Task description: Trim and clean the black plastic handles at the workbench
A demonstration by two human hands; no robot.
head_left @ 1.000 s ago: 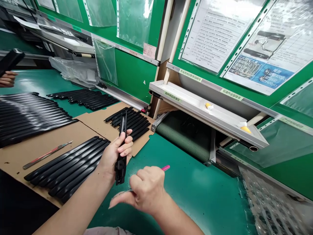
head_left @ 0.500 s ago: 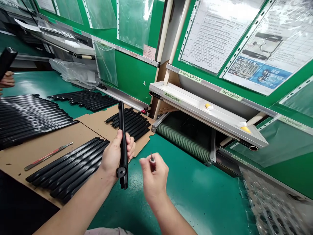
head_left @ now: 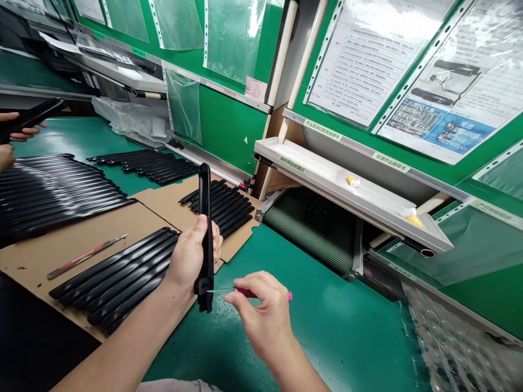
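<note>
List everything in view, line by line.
held strip: one, black, upright, left hand
pick tool: one, pink handle, right hand
strip rows: four groups, black, on cardboard and table
cardboard: count unclear, brown, under strip rows
flat tool: one, metal and red, on cardboard
table: one, green, underneath
conveyor belt: one, dark green, under shelf
shelf: one, white, holding two yellow bits
instruction sheets: two, white, on green board
co-worker's hand: one, far left, holding black part
left hand: grips held strip
right hand: pinches pick tool
</note>
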